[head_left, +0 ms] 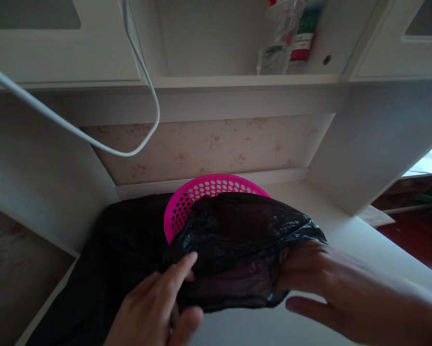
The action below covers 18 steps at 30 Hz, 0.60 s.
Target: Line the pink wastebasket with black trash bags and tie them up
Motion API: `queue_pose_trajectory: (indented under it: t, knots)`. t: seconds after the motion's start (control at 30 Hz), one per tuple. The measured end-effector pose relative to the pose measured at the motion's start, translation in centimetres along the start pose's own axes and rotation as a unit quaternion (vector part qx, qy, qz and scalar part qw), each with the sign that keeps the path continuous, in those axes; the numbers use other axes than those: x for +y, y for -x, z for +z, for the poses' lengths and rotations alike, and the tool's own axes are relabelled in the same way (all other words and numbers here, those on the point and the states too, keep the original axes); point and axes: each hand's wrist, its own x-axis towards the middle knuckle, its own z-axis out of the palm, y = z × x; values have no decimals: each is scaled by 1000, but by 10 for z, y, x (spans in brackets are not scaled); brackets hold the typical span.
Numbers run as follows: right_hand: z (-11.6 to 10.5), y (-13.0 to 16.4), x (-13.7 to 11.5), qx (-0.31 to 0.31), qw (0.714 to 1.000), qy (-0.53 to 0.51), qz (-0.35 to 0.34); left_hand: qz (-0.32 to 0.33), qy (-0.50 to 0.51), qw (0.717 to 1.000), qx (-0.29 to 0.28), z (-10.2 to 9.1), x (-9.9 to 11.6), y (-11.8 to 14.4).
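Black plastic bag (237, 240) lies pulled over the near part of a pink perforated basket (201, 192) on the white surface (345, 240), seen from the head view. Left hand (154, 307) pinches the bag's lower edge in a closed grip; right hand (331, 283) has fingers tucked into the bag's right side, grasping it. A white cable (143, 72) hangs above.

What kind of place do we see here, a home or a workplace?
Most likely a home, perhaps a bedroom desk nook. A white built-in desk stands under white cupboards, with floral wallpaper behind it. Both hands, left hand and right hand, pull a black plastic bag over a pink basket.
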Motion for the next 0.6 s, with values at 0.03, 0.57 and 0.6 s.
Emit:
queue_pose_trajectory:
  t: [0.03, 0.57, 0.6]
  knots:
    - [-2, 2, 4, 14, 1000, -2, 16, -37, -39, 998, 19, 3, 2, -4]
    - [32, 8, 99, 262, 926, -69, 264, -283, 87, 939, 175, 37, -38, -24]
    - [30, 8, 96, 259, 922, -98, 271, -297, 94, 934, 174, 37, -38, -26]
